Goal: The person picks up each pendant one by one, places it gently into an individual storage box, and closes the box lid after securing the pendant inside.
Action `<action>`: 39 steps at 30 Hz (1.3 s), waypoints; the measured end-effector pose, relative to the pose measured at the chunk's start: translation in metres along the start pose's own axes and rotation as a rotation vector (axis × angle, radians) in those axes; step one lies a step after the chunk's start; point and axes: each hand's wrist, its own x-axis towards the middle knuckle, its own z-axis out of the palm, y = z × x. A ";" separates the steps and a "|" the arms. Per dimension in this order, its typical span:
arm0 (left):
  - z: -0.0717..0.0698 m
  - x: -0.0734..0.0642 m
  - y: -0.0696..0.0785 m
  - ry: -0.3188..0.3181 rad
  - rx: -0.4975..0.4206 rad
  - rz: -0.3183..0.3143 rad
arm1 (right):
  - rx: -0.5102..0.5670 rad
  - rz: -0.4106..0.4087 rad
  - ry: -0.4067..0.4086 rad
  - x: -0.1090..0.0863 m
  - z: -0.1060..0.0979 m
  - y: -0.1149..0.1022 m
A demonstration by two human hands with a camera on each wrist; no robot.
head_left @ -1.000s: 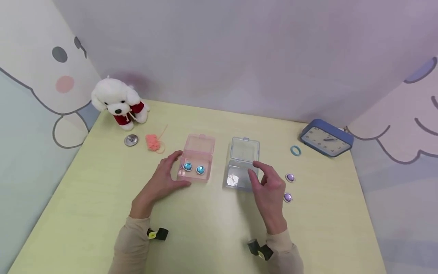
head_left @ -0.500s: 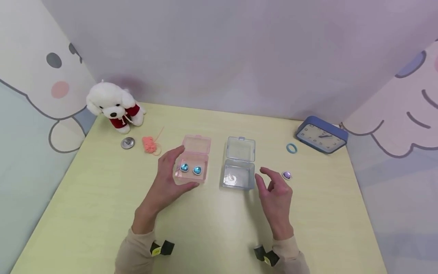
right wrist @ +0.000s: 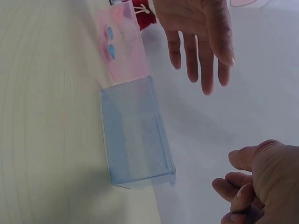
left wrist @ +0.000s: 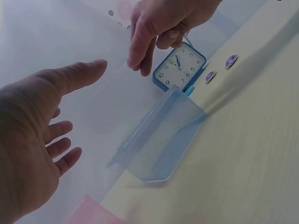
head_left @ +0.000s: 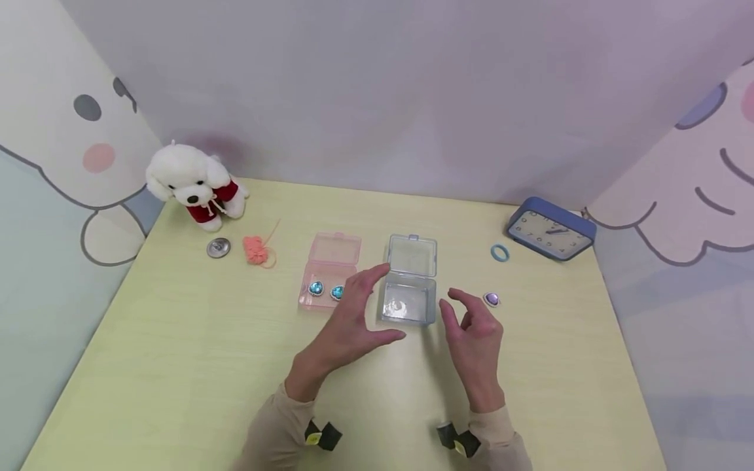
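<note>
An open-lidded clear blue box (head_left: 408, 299) stands mid-table with nothing in it. My left hand (head_left: 347, 324) hovers at its left side, thumb and fingers spread apart and empty. On the box's right my right hand (head_left: 476, 340) is raised, thumb and index finger apart, the other fingers loosely curled, holding nothing. Left of the blue box, a pink box (head_left: 312, 302) has its lid up and two blue heart-shaped gems (head_left: 316, 288) inside, one partly covered by my left hand. A purple gem (head_left: 491, 299) lies right of my right hand; a second purple gem (left wrist: 210, 77) shows in the left wrist view.
A blue clock (head_left: 551, 229) stands at the back right, a light-blue ring (head_left: 500, 253) beside it. At the back left are a white plush dog (head_left: 194, 183), a round metal piece (head_left: 218, 248) and a bundle of coral yarn (head_left: 256, 250). A wall runs behind the table.
My left hand has left the pink box and moved right to the blue box. My right hand has shifted right from over the blue box, covering the nearer purple gem in the head view.
</note>
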 end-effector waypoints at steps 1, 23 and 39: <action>0.004 0.001 -0.001 -0.006 -0.016 -0.002 | -0.002 -0.001 0.000 0.000 0.000 0.000; 0.043 0.005 -0.025 -0.013 -0.029 -0.116 | -0.044 0.067 0.024 -0.010 -0.010 0.030; 0.052 0.002 -0.045 0.009 -0.158 -0.254 | -0.116 0.290 0.036 -0.038 -0.036 0.070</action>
